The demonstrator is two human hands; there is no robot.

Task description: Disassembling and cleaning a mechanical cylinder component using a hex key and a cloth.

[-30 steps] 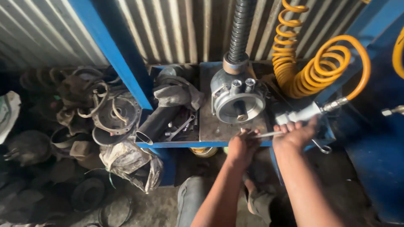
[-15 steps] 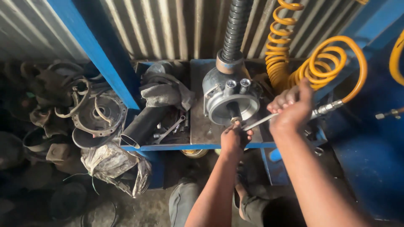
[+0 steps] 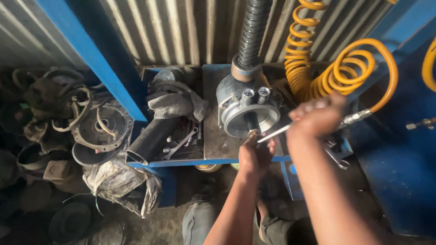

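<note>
A round grey metal housing (image 3: 240, 111) with a black ribbed hose rising from it lies on the blue bench (image 3: 190, 162). My right hand (image 3: 315, 119) grips an air blow gun; its thin metal nozzle (image 3: 272, 134) points left and down at the housing's open front. A coiled orange air hose (image 3: 349, 68) leads off the gun's rear. My left hand (image 3: 255, 153) is closed on a small brownish part held right at the nozzle tip, just below the housing's opening.
A grey rag (image 3: 175, 102), a dark tube (image 3: 152, 140) and loose wrenches (image 3: 181, 143) lie on the bench's left half. Old rings and metal scrap (image 3: 91, 129) are piled at left, below a slanted blue beam (image 3: 95, 59). Corrugated sheet forms the back wall.
Both hands have risen from the bench's front edge toward the housing. The right hand has swung the gun so that its nozzle points at the housing's opening, and the left hand followed.
</note>
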